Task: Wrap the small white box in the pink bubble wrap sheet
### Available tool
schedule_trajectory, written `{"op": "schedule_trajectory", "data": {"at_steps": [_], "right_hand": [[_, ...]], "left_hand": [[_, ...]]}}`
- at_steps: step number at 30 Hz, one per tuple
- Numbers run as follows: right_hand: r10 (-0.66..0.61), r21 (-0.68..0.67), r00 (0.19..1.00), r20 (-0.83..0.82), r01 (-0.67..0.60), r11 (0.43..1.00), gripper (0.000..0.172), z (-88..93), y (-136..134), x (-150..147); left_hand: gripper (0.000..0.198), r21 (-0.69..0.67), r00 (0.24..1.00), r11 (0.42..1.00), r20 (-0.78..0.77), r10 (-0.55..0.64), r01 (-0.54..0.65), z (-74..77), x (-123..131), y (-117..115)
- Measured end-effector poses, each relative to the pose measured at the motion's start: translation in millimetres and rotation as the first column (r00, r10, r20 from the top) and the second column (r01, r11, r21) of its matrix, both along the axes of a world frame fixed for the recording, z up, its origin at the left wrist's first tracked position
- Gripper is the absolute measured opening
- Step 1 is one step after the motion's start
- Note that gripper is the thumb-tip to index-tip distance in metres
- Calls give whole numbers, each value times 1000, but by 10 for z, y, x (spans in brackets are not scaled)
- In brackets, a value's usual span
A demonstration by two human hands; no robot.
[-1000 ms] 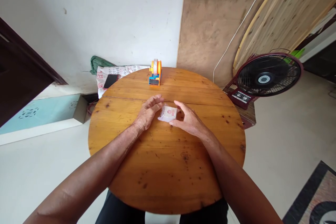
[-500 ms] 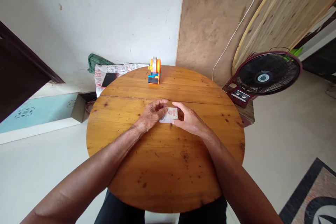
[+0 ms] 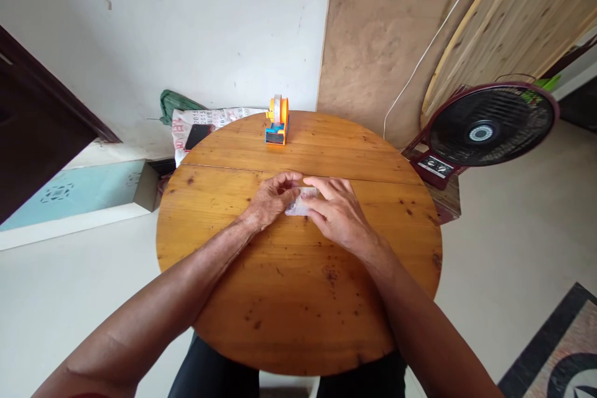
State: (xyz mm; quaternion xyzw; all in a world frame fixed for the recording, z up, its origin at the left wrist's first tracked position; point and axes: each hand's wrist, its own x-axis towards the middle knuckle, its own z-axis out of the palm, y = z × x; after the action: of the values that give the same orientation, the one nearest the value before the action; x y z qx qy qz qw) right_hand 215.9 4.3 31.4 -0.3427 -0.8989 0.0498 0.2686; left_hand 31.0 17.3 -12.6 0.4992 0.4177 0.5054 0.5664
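Observation:
A small whitish box with a clear, crinkled wrapping (image 3: 298, 206) is on or just above the middle of the table; fingers cover much of it. My left hand (image 3: 275, 198) grips its left end, thumb over the top and fingers curled behind. On the right side, my right hand (image 3: 341, 211) bends around the box. One of its fingers presses on top, the thumb sits at the near right corner, and the other fingers arch over the far side.
The round wooden table (image 3: 289, 311) carries an orange and blue tape dispenser (image 3: 278, 121) at its far edge. Behind the left rim are a printed white sack (image 3: 228, 115) and a dark phone (image 3: 198, 136). A fan (image 3: 480, 130) stands to the right.
My right hand has moved from holding the box's right edges to laying a finger across its top, covering the red print. My left hand keeps its grip. The view has shifted slightly.

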Motion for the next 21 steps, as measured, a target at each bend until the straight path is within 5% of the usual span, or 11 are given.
{"op": "schedule_trajectory", "data": {"at_steps": [2, 6, 10, 21], "right_hand": [[-2, -20, 984, -176, -2, 1000, 15, 7, 23, 15], [-205, -133, 851, -484, 160, 978, 14, -66, 177, 122], [-289, -243, 815, -503, 187, 952, 13, -182, 295, 178], [-138, -319, 870, -473, -23, 947, 7, -161, 249, 107]], "left_hand": [[42, 6, 999, 999, -6, 42, -42, 17, -6, 5], [32, 17, 966, 969, 84, 243, -246, 39, -45, 54], [25, -34, 941, 944, 81, 330, -328, 34, -89, 113], [21, -36, 955, 954, 14, 298, -297, 8, -65, 100]]}}
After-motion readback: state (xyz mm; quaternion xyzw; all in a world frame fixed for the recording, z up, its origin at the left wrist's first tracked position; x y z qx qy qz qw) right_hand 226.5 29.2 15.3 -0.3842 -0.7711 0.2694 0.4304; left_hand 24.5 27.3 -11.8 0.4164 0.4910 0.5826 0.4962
